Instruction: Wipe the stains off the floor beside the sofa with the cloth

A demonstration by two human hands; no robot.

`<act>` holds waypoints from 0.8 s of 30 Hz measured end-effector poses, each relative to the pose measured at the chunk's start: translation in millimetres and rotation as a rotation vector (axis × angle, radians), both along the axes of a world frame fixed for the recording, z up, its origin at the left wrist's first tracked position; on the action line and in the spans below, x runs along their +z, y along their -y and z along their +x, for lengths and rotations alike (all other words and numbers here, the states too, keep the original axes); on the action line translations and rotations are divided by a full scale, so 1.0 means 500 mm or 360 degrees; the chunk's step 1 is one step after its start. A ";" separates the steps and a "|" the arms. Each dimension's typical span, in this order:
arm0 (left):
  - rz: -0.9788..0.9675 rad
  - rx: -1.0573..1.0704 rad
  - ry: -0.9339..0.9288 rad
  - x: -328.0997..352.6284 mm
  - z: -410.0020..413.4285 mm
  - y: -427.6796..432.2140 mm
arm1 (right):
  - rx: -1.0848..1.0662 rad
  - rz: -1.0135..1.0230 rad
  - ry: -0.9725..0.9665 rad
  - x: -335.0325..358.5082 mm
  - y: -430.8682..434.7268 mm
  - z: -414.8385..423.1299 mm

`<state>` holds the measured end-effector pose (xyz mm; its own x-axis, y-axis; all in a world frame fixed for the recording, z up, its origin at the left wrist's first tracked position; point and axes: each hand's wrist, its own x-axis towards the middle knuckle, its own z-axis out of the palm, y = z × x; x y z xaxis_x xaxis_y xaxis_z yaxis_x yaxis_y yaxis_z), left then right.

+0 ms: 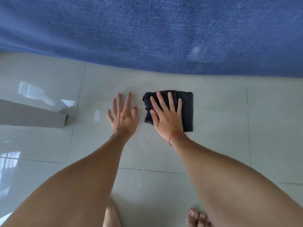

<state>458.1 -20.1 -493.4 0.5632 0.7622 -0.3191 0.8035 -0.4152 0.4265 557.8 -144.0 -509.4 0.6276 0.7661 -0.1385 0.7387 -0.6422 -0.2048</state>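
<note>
A folded black cloth (186, 108) lies flat on the pale glossy tiled floor (221, 128), just in front of the blue sofa (147, 30). My right hand (167, 117) presses down on the cloth with fingers spread; a red string circles its wrist. My left hand (123, 115) rests flat on the bare tile just left of the cloth, fingers apart, holding nothing. No stain stands out on the tiles around the cloth.
The sofa's fabric edge runs across the whole top of the view. A grey-white furniture leg or panel (32, 115) stands on the floor at the left. My bare knee (111, 213) and toes (196, 218) show at the bottom edge.
</note>
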 end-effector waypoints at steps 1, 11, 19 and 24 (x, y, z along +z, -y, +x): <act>0.0079 0.0027 -0.0061 0.000 -0.019 -0.009 | 0.0064 0.0012 0.0003 0.002 0.021 -0.012; -0.0160 0.0031 -0.0454 -0.010 -0.083 -0.072 | -0.0609 -0.0120 -0.0079 0.005 0.085 0.081; -0.0202 0.0013 -0.0466 -0.004 -0.078 -0.076 | -0.0617 -0.0013 -0.0135 0.005 -0.113 0.001; -0.0293 -0.0007 -0.0467 0.004 -0.077 -0.085 | -0.0135 -0.0004 -0.0125 0.007 -0.125 -0.084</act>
<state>419.7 22.4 -491.5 0.4303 0.6744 -0.6000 0.9014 -0.3565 0.2457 515.7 -81.5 -506.1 0.6772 0.7103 -0.1920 0.6634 -0.7023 -0.2582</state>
